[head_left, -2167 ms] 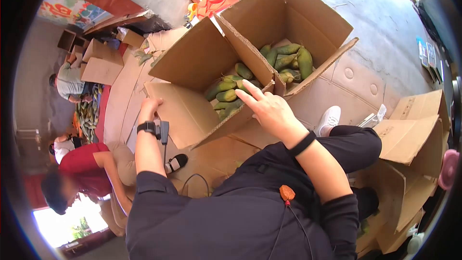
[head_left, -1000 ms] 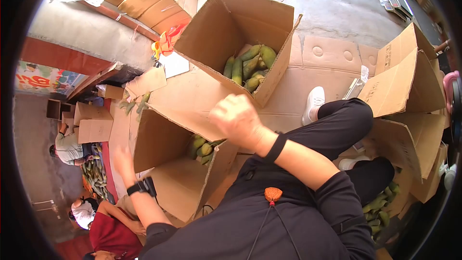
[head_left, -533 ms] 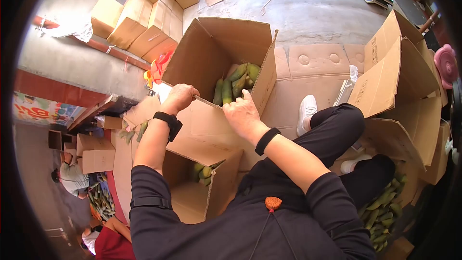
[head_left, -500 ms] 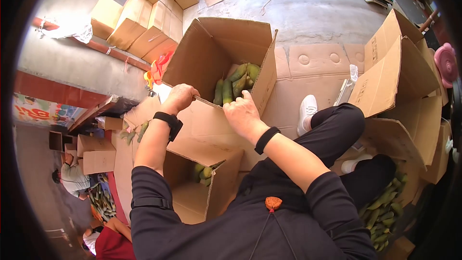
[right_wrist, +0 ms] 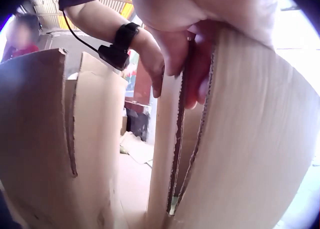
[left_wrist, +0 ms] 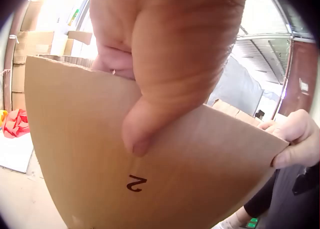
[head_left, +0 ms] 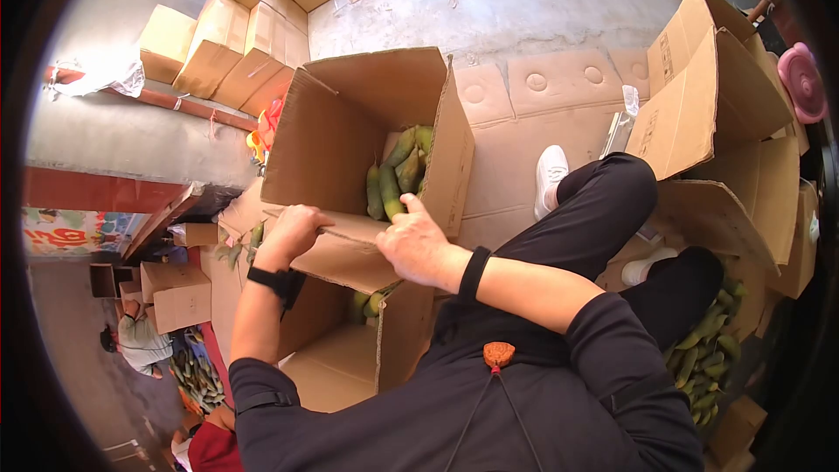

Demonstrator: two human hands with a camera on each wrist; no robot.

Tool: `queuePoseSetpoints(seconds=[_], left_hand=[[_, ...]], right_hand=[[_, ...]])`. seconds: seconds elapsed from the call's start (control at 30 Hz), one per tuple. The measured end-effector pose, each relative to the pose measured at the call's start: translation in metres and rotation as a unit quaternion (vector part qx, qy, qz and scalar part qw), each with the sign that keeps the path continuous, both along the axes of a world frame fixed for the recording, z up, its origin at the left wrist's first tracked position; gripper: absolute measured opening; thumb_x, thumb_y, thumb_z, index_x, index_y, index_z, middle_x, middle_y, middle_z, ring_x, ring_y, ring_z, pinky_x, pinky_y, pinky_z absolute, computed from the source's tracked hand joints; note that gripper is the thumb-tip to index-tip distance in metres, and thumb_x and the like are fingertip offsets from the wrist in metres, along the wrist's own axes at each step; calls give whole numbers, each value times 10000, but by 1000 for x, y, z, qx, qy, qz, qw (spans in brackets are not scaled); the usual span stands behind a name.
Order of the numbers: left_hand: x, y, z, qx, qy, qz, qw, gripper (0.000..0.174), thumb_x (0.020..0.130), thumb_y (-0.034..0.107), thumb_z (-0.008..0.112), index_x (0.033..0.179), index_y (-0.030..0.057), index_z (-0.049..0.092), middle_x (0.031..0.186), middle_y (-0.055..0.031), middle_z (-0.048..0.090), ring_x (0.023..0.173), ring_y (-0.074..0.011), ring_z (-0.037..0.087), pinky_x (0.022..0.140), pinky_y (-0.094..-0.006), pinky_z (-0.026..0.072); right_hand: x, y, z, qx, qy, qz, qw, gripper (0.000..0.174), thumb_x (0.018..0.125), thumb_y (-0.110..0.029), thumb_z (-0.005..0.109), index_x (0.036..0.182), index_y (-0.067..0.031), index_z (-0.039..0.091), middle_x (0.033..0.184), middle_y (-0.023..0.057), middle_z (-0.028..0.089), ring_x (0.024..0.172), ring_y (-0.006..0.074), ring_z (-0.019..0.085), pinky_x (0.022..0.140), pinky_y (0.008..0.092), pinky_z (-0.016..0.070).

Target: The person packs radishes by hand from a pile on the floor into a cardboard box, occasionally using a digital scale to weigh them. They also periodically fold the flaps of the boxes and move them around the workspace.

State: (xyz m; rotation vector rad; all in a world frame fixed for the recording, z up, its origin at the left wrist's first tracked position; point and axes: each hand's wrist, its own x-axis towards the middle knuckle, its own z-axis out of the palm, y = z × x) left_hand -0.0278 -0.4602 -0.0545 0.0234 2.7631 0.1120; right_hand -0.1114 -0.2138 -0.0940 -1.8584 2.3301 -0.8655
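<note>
Long green fruits [head_left: 398, 177] lie in the far cardboard box [head_left: 363, 79], low toward its right side. My left hand [head_left: 294, 233] grips the near flap of this box; the left wrist view shows the thumb on the outer face of the cardboard flap [left_wrist: 90, 134], above a printed "2". Further right, my right hand [head_left: 415, 245] pinches the same flap near its corner. Its fingers [right_wrist: 175, 54] straddle the board edge in the right wrist view. Just below the flap stands a nearer box [head_left: 406, 332], which it partly covers, with a few similar fruits inside.
Opened cartons [head_left: 682, 96] stand on the right beside a pile of green fruits [head_left: 708, 345]. Stacked boxes [head_left: 218, 35] line the back left. My crossed legs [head_left: 577, 227] lie close on the right. Another person [head_left: 140, 341] crouches at far left.
Both hands left the nearer box and took hold of the far box's near flap. Since then the far box has come closer to my body, its flap now overlapping the nearer box.
</note>
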Motion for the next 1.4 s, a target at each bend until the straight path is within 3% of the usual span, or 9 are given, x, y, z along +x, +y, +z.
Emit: queuePoseSetpoints(seconds=[0.3,0.37,0.57,0.7,0.83,0.93,1.1,1.23,1.4], left_hand=[[46,14,35,-18,-105,62,992,223,670,54,582,851,113,698,807,-159,638,803,-320,618,710,-391,498],[40,20,52,-62,-96,98,989,207,683,56,581,854,98,690,809,-150,642,822,-318,616,720,-386,496],[-12,81,86,118,36,116,985,219,731,63,603,944,49,652,877,-137,637,819,-326,605,725,-362,490],[-62,134,101,122,96,41,987,276,734,27,616,1010,26,617,941,-143,631,875,-278,614,754,-324,479],[-114,187,103,323,109,30,940,303,765,0,602,1067,16,596,926,-124,641,872,-226,623,766,-294,475],[-159,223,104,396,42,36,916,302,823,65,593,1123,30,564,958,-95,647,876,-150,603,783,-290,474],[-243,293,91,471,-4,-41,881,332,899,215,542,1188,54,501,977,-62,615,914,-121,579,740,-271,489],[-296,369,91,516,-67,1,854,382,898,297,532,1160,25,478,981,-93,583,900,-153,581,665,-294,536],[-347,442,80,433,-104,-36,895,590,835,479,547,1074,-60,518,911,-130,579,848,-180,594,534,-303,552]], right_hand=[[41,-1,13,139,-48,132,980,94,686,-136,595,673,-106,683,689,87,661,716,208,635,940,458,329],[48,0,7,117,-30,133,984,50,616,-169,611,602,-131,641,558,30,610,589,175,587,716,357,358],[18,32,30,104,-119,137,978,222,759,-306,613,674,-102,632,619,61,615,656,248,614,645,380,391],[-45,93,74,-17,-156,-6,988,186,798,-277,576,808,-95,616,738,98,624,746,278,618,684,389,467],[-109,215,127,-86,-136,-165,973,207,818,-228,585,904,-48,638,794,142,632,750,314,602,666,374,478],[-132,314,154,-156,-128,-360,911,191,798,-181,616,900,-23,647,817,180,629,738,317,619,647,356,486],[-144,475,179,-72,27,-654,752,176,829,-191,619,885,-25,607,743,78,611,644,138,561,608,286,455],[-149,609,138,21,87,-713,696,321,809,-321,642,775,-15,555,658,66,566,557,125,516,548,293,425],[-153,648,111,70,-247,-718,647,465,817,-439,601,621,-26,515,520,25,478,408,108,461,328,259,362]])
